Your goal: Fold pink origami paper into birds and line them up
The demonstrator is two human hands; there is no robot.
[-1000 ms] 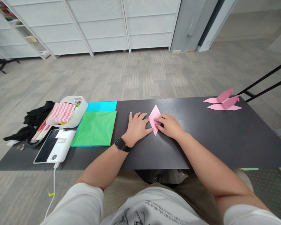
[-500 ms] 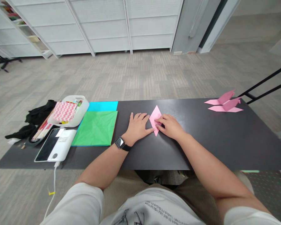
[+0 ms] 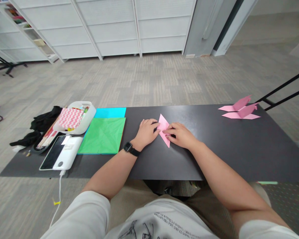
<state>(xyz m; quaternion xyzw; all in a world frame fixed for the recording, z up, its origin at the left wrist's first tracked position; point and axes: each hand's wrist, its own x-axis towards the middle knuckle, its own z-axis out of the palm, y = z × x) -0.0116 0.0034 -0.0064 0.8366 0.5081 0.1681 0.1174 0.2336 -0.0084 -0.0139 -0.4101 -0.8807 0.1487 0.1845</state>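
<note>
Two half-curled hands, left (image 3: 146, 133) and right (image 3: 181, 135), steady pink paper (image 3: 165, 135) from both sides, apparently against slipping.

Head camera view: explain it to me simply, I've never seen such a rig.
There is no robot here. One camera, worn on the person's head, looks forward and down. The left hand, above a watch, and the right hand both touch a folded pink paper on the dark table. To the left lie green paper, a white basket and a white device with a cable; to the far right, two pink paper figures.
</note>
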